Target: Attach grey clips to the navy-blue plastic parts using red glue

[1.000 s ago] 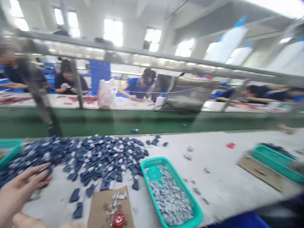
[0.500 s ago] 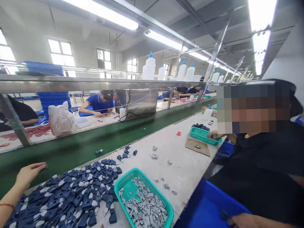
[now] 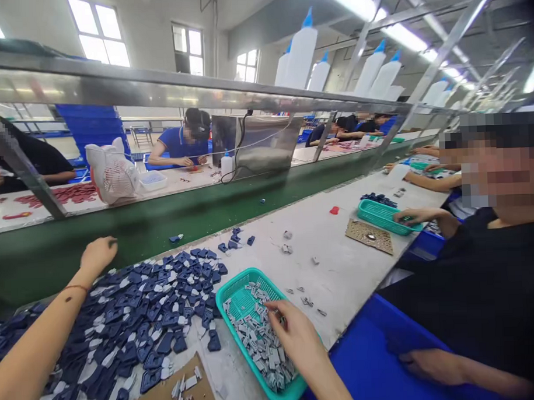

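Note:
My left hand [image 3: 100,255] is over the edge of the green belt, just past a heap of dark blue pieces with whitish tips [image 3: 165,297]. Its fingers are bent together, and anything between them is hidden. Over a green plastic basket [image 3: 224,309] of small grey plastic pieces [image 3: 258,346] is my right hand [image 3: 293,333]. Thumb and forefinger come close together at the grey pieces; whether one is pinched there I cannot make out. A brown cardboard piece [image 3: 204,395] with grey strips on it lies at the bottom of the view.
The green belt [image 3: 197,211] runs behind the white table [image 3: 307,222]. Loose grey pieces [image 3: 312,303] lie right of the basket. A co-worker [image 3: 480,280] sits at the right by a blue bin [image 3: 364,348], one hand at another green basket [image 3: 373,219]. A metal shelf [image 3: 158,87] carries white bottles.
My right hand has come into view over the basket of grey pieces. My left hand has moved right and reaches farther in. The view has tilted down, showing more of the cardboard.

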Available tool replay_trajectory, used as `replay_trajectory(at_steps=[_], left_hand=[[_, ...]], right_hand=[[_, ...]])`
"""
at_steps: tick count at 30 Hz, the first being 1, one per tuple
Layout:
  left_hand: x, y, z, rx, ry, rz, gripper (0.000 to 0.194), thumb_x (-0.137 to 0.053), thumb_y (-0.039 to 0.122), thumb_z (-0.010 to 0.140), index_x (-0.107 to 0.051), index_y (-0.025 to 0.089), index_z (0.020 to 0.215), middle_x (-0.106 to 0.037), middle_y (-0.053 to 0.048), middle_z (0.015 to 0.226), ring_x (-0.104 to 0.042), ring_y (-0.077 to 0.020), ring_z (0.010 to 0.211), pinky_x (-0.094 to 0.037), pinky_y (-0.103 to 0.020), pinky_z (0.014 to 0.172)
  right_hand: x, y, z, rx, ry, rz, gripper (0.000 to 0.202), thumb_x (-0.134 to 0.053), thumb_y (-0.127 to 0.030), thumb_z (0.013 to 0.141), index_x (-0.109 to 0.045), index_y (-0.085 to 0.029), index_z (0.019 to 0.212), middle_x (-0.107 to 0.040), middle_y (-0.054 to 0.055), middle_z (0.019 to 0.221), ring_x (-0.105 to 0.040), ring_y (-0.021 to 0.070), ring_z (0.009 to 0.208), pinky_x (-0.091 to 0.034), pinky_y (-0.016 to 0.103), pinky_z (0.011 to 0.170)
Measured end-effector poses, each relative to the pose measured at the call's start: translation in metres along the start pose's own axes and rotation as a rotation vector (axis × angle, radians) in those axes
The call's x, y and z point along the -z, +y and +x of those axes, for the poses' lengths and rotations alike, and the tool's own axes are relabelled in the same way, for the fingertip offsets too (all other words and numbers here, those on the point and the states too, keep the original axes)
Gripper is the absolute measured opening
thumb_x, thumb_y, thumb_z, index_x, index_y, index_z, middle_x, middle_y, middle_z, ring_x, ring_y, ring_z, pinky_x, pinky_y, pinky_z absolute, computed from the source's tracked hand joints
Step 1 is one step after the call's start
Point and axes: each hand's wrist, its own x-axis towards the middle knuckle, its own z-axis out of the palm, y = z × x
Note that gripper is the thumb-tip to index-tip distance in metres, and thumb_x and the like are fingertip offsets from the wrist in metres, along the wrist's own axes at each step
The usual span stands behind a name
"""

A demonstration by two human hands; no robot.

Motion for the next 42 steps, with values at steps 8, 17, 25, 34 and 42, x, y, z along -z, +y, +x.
replay_trajectory(at_steps=[8,17,25,34,42], left_hand=[[-0.059,0.087,0.037,-0.33,-0.133,-0.044,0.037,-0.058,0.032,0.091,-0.055,0.016,0.125,-0.056,-0.011,0.129,-0.057,-0.0267,0.113,-0.048,-0.049,0.094],[-0.06,0.102,0.032,-0.233,-0.203,-0.194,0.021,-0.06,0.029,0.09,-0.063,0.013,0.103,-0.065,-0.008,0.108,-0.063,-0.021,0.097,-0.052,-0.043,0.086],[-0.006,0.11,-0.052,-0.002,-0.062,-0.815,0.025,-0.049,0.033,0.084,-0.055,0.012,0.095,-0.068,0.0,0.082,-0.064,-0.0144,0.075,-0.052,-0.024,0.071],[0.004,0.126,-0.254,0.391,-0.277,-1.375,0.027,-0.075,0.03,0.064,-0.065,0.016,0.085,-0.051,0.007,0.049,-0.041,-0.0058,0.042,-0.032,-0.013,0.042],[-0.043,0.154,-0.373,0.337,-0.047,-1.326,0.033,-0.076,0.047,0.066,-0.075,0.018,0.081,-0.069,-0.004,0.069,-0.061,-0.0175,0.065,-0.047,-0.021,0.058]], right_hand=[[-0.013,0.011,0.086,0.197,-0.255,-0.268,0.028,-0.045,-0.002,0.086,-0.066,-0.011,0.102,-0.065,0.014,0.105,-0.06,0.026,0.104,-0.048,0.036,0.089],[-0.031,0.01,0.089,0.195,-0.278,-0.377,0.013,-0.058,-0.022,0.095,-0.063,-0.013,0.102,-0.064,0.006,0.107,-0.062,0.0203,0.101,-0.051,0.043,0.09],[-0.021,0.013,0.066,0.153,-0.242,-0.109,0.01,-0.06,-0.015,0.091,-0.064,-0.012,0.099,-0.064,0.006,0.104,-0.06,0.021,0.099,-0.05,0.041,0.087],[-0.002,-0.031,0.009,0.153,-0.324,0.61,0.028,-0.041,-0.02,0.094,-0.063,-0.014,0.112,-0.069,0.006,0.089,-0.066,0.0151,0.073,-0.054,0.025,0.065],[-0.046,-0.067,-0.072,-0.206,-0.695,1.323,0.029,-0.081,-0.039,0.072,-0.07,-0.015,0.083,-0.07,0.003,0.076,-0.063,0.0101,0.063,-0.052,0.02,0.064]])
